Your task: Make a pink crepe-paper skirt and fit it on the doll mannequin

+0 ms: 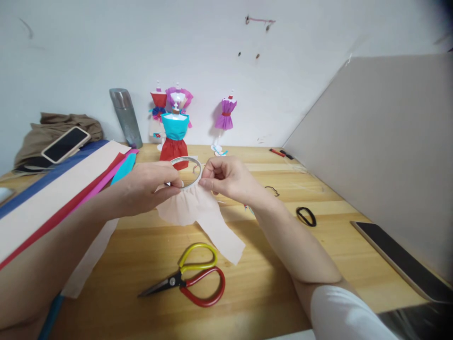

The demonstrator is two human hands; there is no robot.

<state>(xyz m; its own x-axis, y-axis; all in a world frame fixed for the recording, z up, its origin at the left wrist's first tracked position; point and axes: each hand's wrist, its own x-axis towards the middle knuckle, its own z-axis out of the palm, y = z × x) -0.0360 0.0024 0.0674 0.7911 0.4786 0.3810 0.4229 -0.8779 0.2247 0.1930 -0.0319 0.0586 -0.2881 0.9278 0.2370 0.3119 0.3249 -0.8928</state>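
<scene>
pale pink strip (212,222) is gathered against a tape ring (199,166) above the table (269,288) in the head view, pinched between thumb and fingers of the left hand (150,186) and right hand (228,179), seemingly so the folds are kept. scissors (172,282) are laid nearby; contents of the flask (126,120) are hidden.

The strip (221,231) is pale pink, the ring (199,172) whitish, the scissor handles (196,267) yellow and red.

The red skirt (173,148) is partly hidden behind the white ring (182,160); the white sleeve (345,314) is cut off below.
</scene>
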